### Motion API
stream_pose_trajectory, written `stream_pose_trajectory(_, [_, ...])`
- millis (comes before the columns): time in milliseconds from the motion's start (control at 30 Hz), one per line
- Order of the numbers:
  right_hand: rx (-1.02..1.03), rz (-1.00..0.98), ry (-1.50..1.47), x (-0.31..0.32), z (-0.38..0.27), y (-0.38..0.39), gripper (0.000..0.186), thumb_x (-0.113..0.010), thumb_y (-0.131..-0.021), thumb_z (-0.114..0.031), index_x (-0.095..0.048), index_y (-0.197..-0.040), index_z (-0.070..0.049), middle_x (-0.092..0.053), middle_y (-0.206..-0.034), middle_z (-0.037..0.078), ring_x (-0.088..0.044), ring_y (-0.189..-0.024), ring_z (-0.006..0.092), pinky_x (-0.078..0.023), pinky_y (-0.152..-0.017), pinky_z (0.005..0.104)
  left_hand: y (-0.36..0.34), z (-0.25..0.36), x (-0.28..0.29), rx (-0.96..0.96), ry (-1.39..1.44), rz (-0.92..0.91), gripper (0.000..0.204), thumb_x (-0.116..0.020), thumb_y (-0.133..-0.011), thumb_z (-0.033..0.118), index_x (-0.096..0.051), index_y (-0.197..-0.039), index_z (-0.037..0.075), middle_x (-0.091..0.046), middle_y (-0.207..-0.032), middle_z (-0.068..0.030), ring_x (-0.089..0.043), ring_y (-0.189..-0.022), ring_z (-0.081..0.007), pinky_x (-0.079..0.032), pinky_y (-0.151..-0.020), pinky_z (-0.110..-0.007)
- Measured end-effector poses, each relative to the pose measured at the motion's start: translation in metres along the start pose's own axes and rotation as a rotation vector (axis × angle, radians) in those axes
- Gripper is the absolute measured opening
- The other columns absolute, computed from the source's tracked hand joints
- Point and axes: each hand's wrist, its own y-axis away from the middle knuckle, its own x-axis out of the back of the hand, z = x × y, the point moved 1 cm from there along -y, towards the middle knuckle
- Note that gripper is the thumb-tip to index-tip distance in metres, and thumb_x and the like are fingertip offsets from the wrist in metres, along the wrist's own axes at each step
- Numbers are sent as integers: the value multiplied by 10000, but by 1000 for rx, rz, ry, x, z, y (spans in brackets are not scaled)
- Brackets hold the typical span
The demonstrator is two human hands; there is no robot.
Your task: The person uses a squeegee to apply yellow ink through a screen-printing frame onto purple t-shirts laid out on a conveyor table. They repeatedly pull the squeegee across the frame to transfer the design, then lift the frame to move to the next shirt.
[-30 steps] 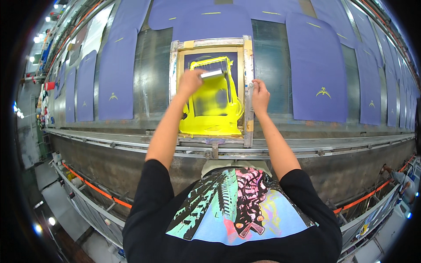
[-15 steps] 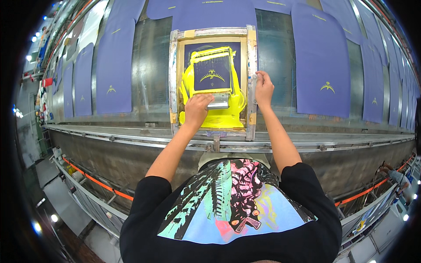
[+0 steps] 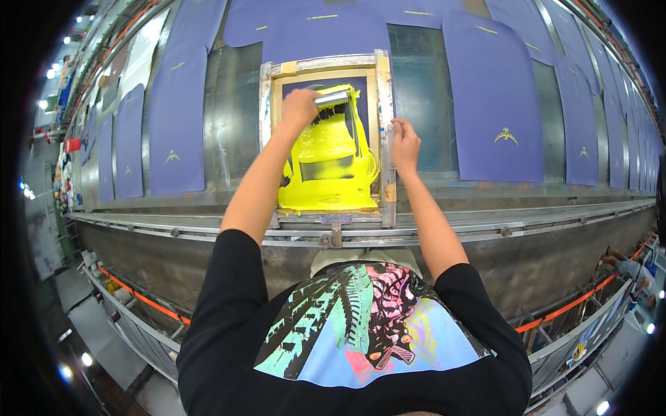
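My left hand (image 3: 299, 104) is closed on a metal squeegee (image 3: 331, 97) near the far end of a screen-printing frame. Bright yellow ink (image 3: 326, 187) is spread over the mesh and covers much of the dark inner area. My right hand (image 3: 406, 141) grips the right rail of the screen frame (image 3: 290, 67), which lies on a long metal table (image 3: 425, 104) over a purple fabric piece (image 3: 319, 38).
Purple fabric pieces (image 3: 492, 97) with small yellow prints lie in rows on both sides. A metal rail (image 3: 451, 229) runs along the near edge, with an orange strip (image 3: 139, 295) below. A co-worker (image 3: 628, 270) is at the far right edge.
Half a second ago the squeegee was at the near part of the screen; my left hand has moved it to the far end, and yellow ink now covers the formerly exposed dark print area.
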Motion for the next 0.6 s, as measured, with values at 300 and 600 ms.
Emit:
stream_pose_trajectory(300, [-20, 20, -13, 122, 232, 65, 223, -610, -1022, -239, -735, -1092, -67, -587, -648, 36, -523, -557, 126, -444, -569, 330, 277, 162, -206, -231, 211, 53, 419, -660, -729, -55, -790, -1063, 163, -758, -1129, -59, -718, -1021, -268, -578, -894, -400])
stream_pose_trajectory(600, [61, 99, 44, 158, 157, 49, 191, -591, -1037, -181, -727, -1099, -62, -533, -659, -17, -473, -574, 77, -384, -532, 293, 322, 196, -154, -284, 271, 23, 598, -736, -679, -27, -700, -1253, 135, -691, -1317, -32, -638, -1212, -277, -517, -1027, -404])
